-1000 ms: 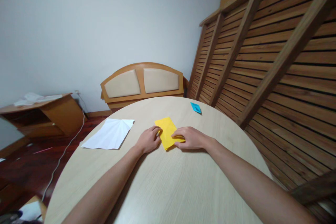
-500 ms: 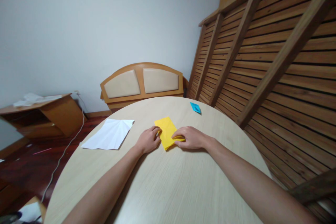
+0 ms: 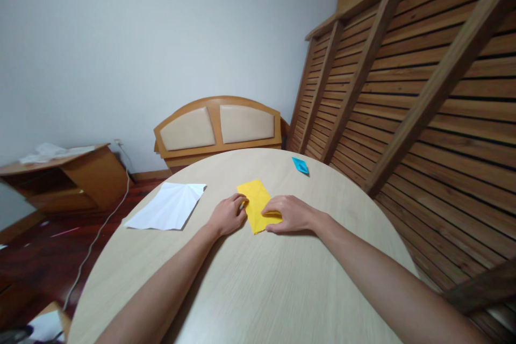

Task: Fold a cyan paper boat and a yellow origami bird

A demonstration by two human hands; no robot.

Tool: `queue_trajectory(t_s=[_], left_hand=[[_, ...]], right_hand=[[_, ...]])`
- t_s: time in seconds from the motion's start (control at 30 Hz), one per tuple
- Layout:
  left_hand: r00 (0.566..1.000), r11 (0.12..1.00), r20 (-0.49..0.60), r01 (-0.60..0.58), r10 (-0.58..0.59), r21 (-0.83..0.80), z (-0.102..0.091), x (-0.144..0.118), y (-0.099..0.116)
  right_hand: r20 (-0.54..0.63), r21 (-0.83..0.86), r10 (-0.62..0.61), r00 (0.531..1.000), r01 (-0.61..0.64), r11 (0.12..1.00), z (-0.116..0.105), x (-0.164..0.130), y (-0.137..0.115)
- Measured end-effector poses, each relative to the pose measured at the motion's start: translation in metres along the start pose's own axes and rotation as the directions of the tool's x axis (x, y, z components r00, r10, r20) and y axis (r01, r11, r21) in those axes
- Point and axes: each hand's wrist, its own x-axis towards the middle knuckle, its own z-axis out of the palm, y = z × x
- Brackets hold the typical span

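Yellow paper (image 3: 256,193) is being touched on the table (image 3: 258,285) by the curled left hand (image 3: 228,215), whose grip cannot be told, and by the right hand (image 3: 291,213), being held loosely parted.

"What does the right hand (image 3: 292,214) conceal?"

"The near right corner of the yellow paper (image 3: 255,193); whether thumb and fingers pinch a fold there cannot be made out."

"And the left hand (image 3: 229,216)?"

"Its curled fingertips cover part of the paper's left edge. Both forearms run out at the lower border, which also crops the round table (image 3: 258,285)."

"Beyond the tabletop?"

"A headboard (image 3: 220,123), its base hidden behind the far rim. At right, a slatted wooden panel (image 3: 403,102) is cut off by the border."

"Lower left corner?"

"A dark object (image 3: 16,333), cropped and blurred, perhaps a cable or strap."
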Motion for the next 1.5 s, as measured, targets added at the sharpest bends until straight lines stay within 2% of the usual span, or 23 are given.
queue_trajectory(t_s=[0.23,0.67,1.2,1.5], left_hand=[[1.000,1.000,0.006,0.011,-0.011,-0.002,-0.0013,0.0003,0.0011],[1.000,1.000,-0.008,0.001,-0.001,-0.029,-0.0013,-0.0001,0.0020],[1.000,1.000,-0.009,-0.012,0.012,-0.005,-0.0017,0.0002,0.0022],[0.998,0.999,-0.021,-0.054,0.054,0.002,-0.0066,-0.0021,0.0052]], right_hand=[[-0.015,0.039,-0.040,0.999,0.041,0.998,0.0032,-0.0004,0.0054],[0.005,-0.019,0.016,1.000,-0.016,1.000,-0.0032,0.0008,-0.0023],[0.006,-0.046,0.019,1.000,-0.019,0.999,0.0015,0.0032,0.0054],[-0.075,-0.086,0.127,0.989,-0.133,0.987,-0.0009,0.0040,0.0059]])
